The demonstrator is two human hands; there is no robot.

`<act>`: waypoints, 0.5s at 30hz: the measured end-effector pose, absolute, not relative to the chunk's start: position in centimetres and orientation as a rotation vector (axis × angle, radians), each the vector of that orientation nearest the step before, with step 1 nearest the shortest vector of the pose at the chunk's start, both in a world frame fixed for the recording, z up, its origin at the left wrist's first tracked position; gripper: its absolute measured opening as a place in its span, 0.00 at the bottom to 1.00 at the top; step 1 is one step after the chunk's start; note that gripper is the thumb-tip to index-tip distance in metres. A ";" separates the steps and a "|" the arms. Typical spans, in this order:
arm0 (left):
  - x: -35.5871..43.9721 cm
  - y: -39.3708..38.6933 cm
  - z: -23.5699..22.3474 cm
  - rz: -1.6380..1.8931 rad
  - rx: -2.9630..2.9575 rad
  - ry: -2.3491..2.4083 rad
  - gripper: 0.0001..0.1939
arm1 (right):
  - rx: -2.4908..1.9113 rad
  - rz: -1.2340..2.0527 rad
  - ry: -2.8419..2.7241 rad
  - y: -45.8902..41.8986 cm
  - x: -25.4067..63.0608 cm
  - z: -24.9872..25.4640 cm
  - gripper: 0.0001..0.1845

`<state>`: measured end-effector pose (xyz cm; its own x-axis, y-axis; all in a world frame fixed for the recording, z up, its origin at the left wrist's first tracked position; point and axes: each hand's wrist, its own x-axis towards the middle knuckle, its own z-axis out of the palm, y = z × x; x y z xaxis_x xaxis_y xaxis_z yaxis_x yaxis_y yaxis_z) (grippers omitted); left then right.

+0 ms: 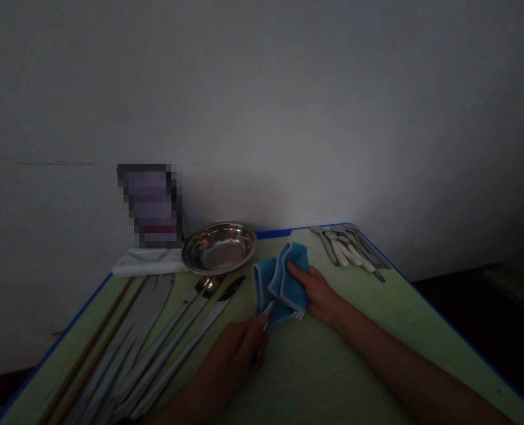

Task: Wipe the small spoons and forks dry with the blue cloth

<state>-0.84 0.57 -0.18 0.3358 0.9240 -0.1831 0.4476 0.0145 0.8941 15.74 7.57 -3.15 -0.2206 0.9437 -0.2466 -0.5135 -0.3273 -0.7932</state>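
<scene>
Cloth [284, 286], blue and folded, is over the table [319, 366], clamped in the right hand [317, 290], most of it spreading left of that grip. The left hand [244, 345] pinches a utensil [268, 309], its far end hidden by folds.

Shiny bowl [220, 251] nr pale wall [315, 118]
</scene>
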 end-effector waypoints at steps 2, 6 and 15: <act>-0.7 0.4 -0.1 0.540 1.609 1.256 0.20 | -0.897 1.759 -0.715 7.5 15.8 -3.1 0.13; -0.7 0.3 -0.2 0.468 1.638 1.259 0.20 | -0.935 1.751 -0.703 7.6 15.9 -3.1 0.11; -0.9 0.2 -0.6 0.483 1.692 1.241 0.19 | -0.896 1.724 -0.679 7.7 15.8 -3.4 0.13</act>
